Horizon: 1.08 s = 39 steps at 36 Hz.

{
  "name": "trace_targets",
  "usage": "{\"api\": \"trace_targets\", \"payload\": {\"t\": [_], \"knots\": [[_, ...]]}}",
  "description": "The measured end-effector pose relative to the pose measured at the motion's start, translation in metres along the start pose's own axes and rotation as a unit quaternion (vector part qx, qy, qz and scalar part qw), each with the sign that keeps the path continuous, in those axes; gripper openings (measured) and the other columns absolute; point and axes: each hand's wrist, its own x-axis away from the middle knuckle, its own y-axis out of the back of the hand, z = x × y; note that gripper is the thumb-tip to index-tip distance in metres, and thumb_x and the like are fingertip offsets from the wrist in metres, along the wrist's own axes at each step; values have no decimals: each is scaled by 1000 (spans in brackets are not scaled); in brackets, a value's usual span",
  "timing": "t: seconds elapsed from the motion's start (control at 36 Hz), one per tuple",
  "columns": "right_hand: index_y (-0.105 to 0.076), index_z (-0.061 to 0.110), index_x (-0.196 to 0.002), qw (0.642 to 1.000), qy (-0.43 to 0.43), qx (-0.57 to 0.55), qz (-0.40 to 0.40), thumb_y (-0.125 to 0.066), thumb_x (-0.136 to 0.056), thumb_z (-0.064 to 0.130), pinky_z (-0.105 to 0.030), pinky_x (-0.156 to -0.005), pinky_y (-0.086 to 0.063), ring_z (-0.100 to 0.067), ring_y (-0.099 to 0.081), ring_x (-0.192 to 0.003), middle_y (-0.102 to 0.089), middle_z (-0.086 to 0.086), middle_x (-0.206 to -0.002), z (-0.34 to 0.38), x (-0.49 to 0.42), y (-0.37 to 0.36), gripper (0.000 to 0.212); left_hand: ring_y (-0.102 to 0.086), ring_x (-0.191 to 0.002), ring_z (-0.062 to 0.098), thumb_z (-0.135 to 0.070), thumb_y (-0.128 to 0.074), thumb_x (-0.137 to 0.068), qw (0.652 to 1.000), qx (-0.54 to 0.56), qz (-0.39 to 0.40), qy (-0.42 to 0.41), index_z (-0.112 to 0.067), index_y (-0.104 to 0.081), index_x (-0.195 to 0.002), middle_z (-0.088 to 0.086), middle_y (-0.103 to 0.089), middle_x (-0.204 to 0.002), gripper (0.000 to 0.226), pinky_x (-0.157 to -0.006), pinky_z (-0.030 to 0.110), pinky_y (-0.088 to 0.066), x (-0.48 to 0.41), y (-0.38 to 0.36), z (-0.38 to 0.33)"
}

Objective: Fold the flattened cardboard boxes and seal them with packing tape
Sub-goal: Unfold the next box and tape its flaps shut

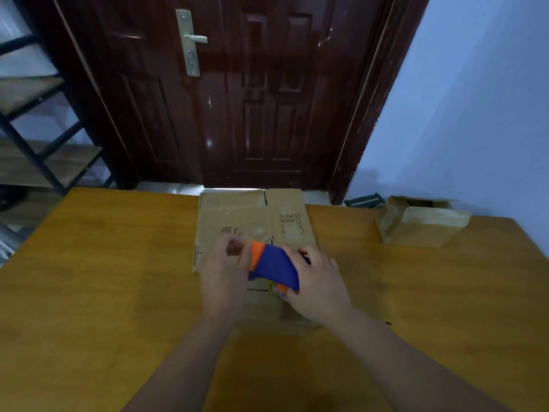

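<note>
Both hands were up over the middle of the counter (118,263), and the tape dispenser (274,267) was right between them: blue body, orange front end. The right hand (316,281) had it firmly, fingers (292,254) curled over the top of the blue body, thumb down at its near end. The left hand (224,266) was at the other side, its fingers curled and pinching at the orange end. Whether they had the tape itself or just the plastic, there was no telling.

Under the hands lay the flattened cardboard box (255,217), flat on the counter, printed side up. Its far edge reached the counter's back edge, and its near part was hidden by the hands and the dispenser. The dispenser was held just over it; touching or not, hard to say.

Off at the far right of the counter sat a second cardboard box (421,226), folded into shape, well apart from the action. Behind the counter stood a dark wooden door (267,99) with a metal handle (191,40), a shelf rack (44,162) to the left and a pale wall (475,99) to the right.
</note>
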Motion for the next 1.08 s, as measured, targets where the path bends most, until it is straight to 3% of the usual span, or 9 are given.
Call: {"api": "trace_targets", "payload": {"t": [0.11,0.22,0.31,0.44,0.61,0.69,0.89,0.97,1.08], "knots": [[-11,33,-147,1000,-26,-1,-3,-55,-87,57,-34,-94,-35,-19,-40,-113,-40,-4,-125,0,7,-8,78,-62,-73,0,-23,-67,-86,994,99,-15,50,-35,-49,-118,-12,-63,-77,38,-58,11,-43,-1,5,0],[-8,27,-150,998,-57,-8,-13,-54,-87,59,-32,-93,-37,-16,-41,-109,-41,-2,-122,-4,13,-11,85,-66,-71,0,-27,-61,-91,982,162,-48,85,-40,-53,-92,-6,-68,-77,15,-56,13,-47,-4,14,8],[-23,21,-147,998,-65,-20,-17,-60,-83,58,-30,-91,-37,-14,-42,-110,-44,0,-125,-7,15,-10,83,-71,-71,14,-22,-51,-98,963,222,-77,134,-29,-53,-86,-2,-70,-77,14,-67,32,-53,-5,19,22],[-35,18,-140,997,-69,-22,-14,-66,-82,50,-25,-84,-33,-13,-43,-107,-46,-1,-122,-5,19,-6,74,-71,-76,17,-14,-54,-96,918,312,-99,226,-20,-50,-97,4,-71,-90,7,-62,20,-54,0,16,40],[-31,17,-143,998,-69,-4,-2,-63,-87,36,-27,-85,-33,-17,-43,-110,-45,-4,-124,-4,19,-3,67,-70,-78,10,-2,-63,-89,840,422,-106,325,-16,-43,-120,7,-70,-95,39,-64,18,-52,-4,17,51],[-29,19,-143,997,-71,5,5,-64,-86,39,-28,-89,-36,-15,-43,-111,-44,-2,-125,-3,19,-4,70,-68,-74,10,-6,-64,-89,817,438,-114,356,-15,-43,-122,7,-70,-90,41,-66,21,-51,-8,19,54],[-38,14,-140,997,-75,-4,1,-73,-80,29,-33,-87,-38,-21,-47,-107,-49,-7,-119,-1,21,-6,71,-62,-72,10,-3,-57,-92,791,421,-65,440,-4,-60,-99,8,-64,-86,7,-62,17,-50,-4,16,65],[-36,18,-141,997,-81,-2,1,-73,-80,30,-33,-86,-37,-21,-45,-106,-47,-6,-118,-2,22,-4,73,-58,-73,12,-1,-52,-95,786,411,-58,458,-2,-57,-103,8,-60,-83,10,-65,21,-46,1,14,72],[-30,23,-143,997,-69,7,12,-68,-82,32,-31,-87,-33,-19,-41,-108,-43,-4,-120,-2,22,-3,72,-55,-70,11,-5,-53,-95,808,366,-58,457,-10,-59,-84,5,-61,-81,13,-62,23,-42,8,11,83]]}}
